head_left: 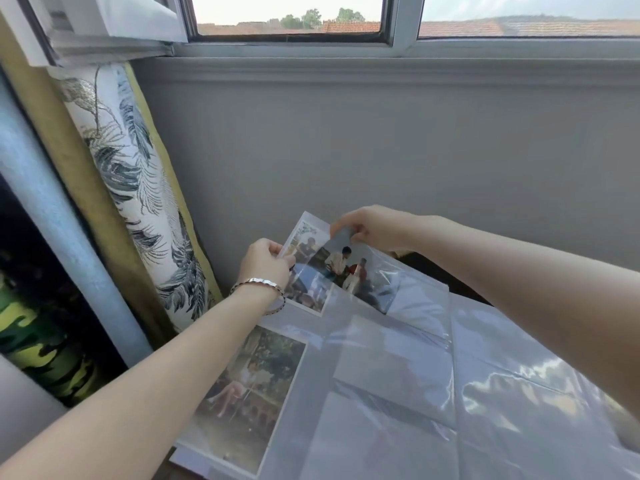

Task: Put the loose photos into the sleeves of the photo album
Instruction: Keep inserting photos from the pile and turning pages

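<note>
1. Clear plastic: the photo album [398,375] is laid open low in the view. Its transparent sleeves are glazed with window glare, and the far left sleeve [306,220] is lifted off the page.
2. Left hand [265,261]: the fingers are curled and the lifted sleeve's left edge is pinched between thumb and fingertips. An earlier-filed photo [303,271] is seated inside that sleeve. A bracelet [259,284] is worn at the wrist.
3. Right hand [369,226]: it is closed in a narrow pinch on the upper corner of the loose photo [349,268].
4. Location: the loose photo is held between the two hands, above the far part of the album, overlapping the seated print. Its lower end appears to be under film, though how deep cannot be told.
5. Orientation: picture side up. The long axis is set on a diagonal, from the pinched upper-left corner down to the lower right, so the leading end points toward the album's middle.
6. Hazards, as judged:
   - A leading corner may be caught on the sleeve mouth, because the photo is entered askew, and the print may be bent.
   - The film may be creased or torn if pushing is continued against that snag.
   - The seated print may be dragged out of place by the overlap.
   - The glossy face may be marked by fingertips.
</note>
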A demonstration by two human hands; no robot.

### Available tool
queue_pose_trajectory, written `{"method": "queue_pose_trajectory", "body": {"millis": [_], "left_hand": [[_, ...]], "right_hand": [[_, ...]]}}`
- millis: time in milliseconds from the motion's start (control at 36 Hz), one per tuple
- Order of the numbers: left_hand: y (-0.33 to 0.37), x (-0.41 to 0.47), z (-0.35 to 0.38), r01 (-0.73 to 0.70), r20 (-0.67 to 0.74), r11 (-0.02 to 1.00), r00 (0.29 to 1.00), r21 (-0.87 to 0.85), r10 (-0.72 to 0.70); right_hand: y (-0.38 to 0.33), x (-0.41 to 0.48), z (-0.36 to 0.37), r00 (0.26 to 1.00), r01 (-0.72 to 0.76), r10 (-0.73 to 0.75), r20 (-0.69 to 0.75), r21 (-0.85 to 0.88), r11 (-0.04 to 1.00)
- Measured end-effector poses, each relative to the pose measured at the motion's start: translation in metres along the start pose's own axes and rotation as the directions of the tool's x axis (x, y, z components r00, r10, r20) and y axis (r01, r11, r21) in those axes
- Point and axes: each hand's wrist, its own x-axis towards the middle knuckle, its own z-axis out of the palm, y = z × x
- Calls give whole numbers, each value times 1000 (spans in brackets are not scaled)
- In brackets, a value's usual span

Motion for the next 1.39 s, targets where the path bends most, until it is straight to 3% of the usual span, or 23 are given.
{"method": "queue_pose_trajectory", "body": {"millis": [250, 417, 556, 611, 778, 889, 1083, 1250, 1389], "left_hand": [[-1, -3, 1, -48, -28, 999, 998, -24, 48], [-7, -5, 3, -33, -31, 998, 999, -58, 31], [-13, -6, 7, -20, -43, 998, 999, -63, 17], [-13, -6, 8, -28, -54, 997, 998, -72, 24], [-12, -6, 8, -60, -74, 996, 996, -63, 56], [-16, -7, 10, -38, -61, 997, 998, -67, 34], [-18, -8, 11, -34, -69, 997, 997, -76, 28], [-15, -6, 10, -38, -65, 997, 997, -63, 34], [-15, -1, 9, -11, -65, 996, 998, -84, 6]], "right_hand": [[-11, 10, 0, 1000, -5, 4, -13, -36, 999], [-1, 8, 13, 996, -32, 40, 75, -107, 994], [3, -2, 14, 993, 120, -113, 43, -260, 958], [3, -2, 14, 988, 154, -149, 40, -219, 963], [5, 0, 11, 988, 136, -118, 103, -186, 973], [7, 2, 14, 979, 198, -161, 128, -369, 908], [10, 1, 12, 961, 276, -248, 122, -460, 844], [8, 2, 19, 940, 339, -323, 110, -420, 842], [11, -1, 22, 928, 355, -372, 8, -321, 878]]}}
